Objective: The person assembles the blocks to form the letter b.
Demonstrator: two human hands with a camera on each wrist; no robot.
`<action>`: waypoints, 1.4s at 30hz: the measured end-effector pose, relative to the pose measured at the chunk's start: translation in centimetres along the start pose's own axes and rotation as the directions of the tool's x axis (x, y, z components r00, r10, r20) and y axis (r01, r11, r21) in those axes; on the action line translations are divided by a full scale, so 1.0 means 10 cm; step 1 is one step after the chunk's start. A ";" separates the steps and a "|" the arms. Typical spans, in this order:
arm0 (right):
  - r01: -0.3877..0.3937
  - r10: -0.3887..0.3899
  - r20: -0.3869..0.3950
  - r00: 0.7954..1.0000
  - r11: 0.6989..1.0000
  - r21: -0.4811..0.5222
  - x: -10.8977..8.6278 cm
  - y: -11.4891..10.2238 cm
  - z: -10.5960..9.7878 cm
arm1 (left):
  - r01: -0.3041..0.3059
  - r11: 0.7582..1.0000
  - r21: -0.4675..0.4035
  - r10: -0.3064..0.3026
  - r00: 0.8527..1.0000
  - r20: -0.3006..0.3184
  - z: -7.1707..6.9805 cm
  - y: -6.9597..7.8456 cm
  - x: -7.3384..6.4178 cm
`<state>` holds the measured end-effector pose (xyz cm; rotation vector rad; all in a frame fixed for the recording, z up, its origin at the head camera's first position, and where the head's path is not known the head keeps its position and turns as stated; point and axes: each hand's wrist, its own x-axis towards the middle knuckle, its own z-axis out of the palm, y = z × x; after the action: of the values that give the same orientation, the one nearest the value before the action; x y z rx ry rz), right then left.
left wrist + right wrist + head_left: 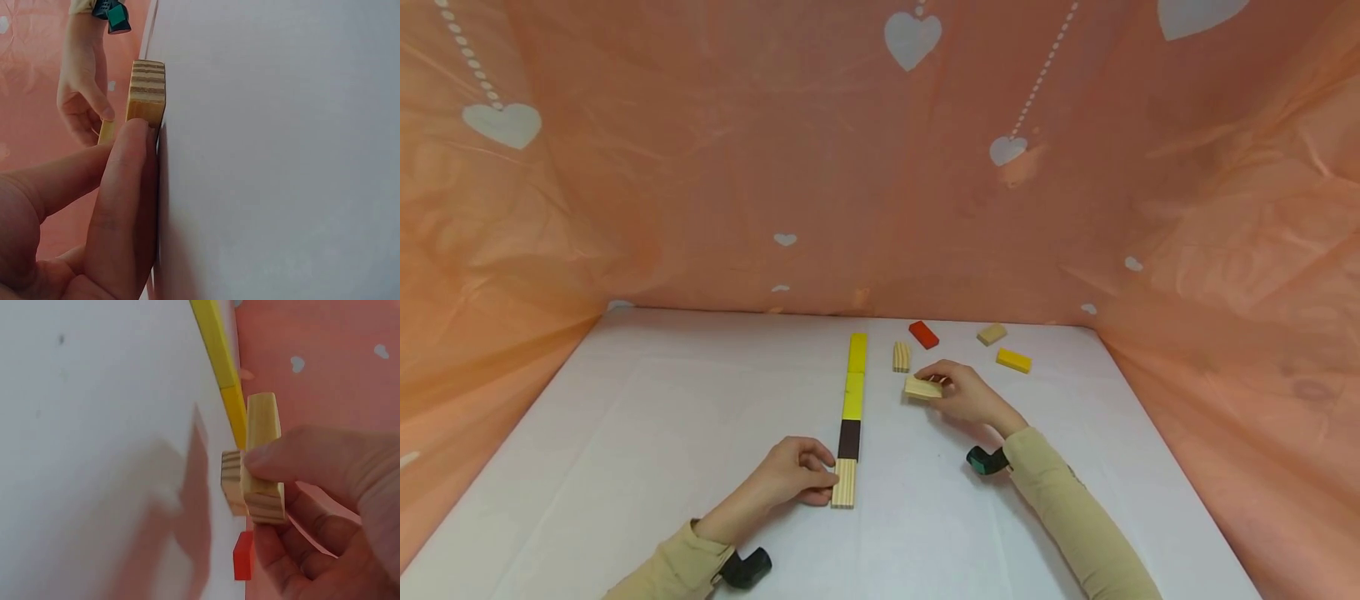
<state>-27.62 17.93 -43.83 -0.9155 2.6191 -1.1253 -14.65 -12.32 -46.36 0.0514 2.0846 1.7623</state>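
Observation:
A straight row of flat blocks lies on the table: two yellow blocks point(855, 375) at the far end, a dark brown block point(849, 439), then a striped plain wooden block point(844, 483) nearest me. My left hand point(790, 473) rests beside that nearest block, fingertips touching its left side. In the left wrist view the striped end of this wooden block point(147, 87) shows beyond the fingers. To the right of the row, my right hand point(964, 393) pinches another plain wooden block point(264, 456) between thumb and fingers, held above the white tabletop with its shadow below.
Past the right hand lie loose blocks: a striped wooden one point(901, 357), a red one point(923, 335), a plain wooden one point(992, 334) and a yellow one point(1013, 360). An orange sheet with hearts point(850, 183) hangs behind and along both sides of the white table point(662, 417).

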 end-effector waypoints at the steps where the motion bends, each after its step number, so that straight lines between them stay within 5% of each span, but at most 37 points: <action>1: 0.010 -0.010 0.003 1.000 1.000 0.002 0.00 -0.01 0.01 | 0.000 1.000 0.000 0.000 1.000 0.002 0.00 0.00 0.00; 14: 0.085 -0.083 0.068 0.994 0.996 -0.022 0.05 -0.13 0.25 | 0.001 1.000 -0.004 -0.001 1.000 -0.001 0.00 -0.01 0.00; 42: 0.062 -0.062 0.134 0.989 0.998 0.001 0.16 -0.30 0.49 | 0.005 1.000 0.005 -0.005 1.000 -0.008 0.00 0.04 -0.02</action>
<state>-25.74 12.43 -45.06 -1.0422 2.5013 -1.0353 -14.60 -12.29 -45.95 0.0409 2.0933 1.7568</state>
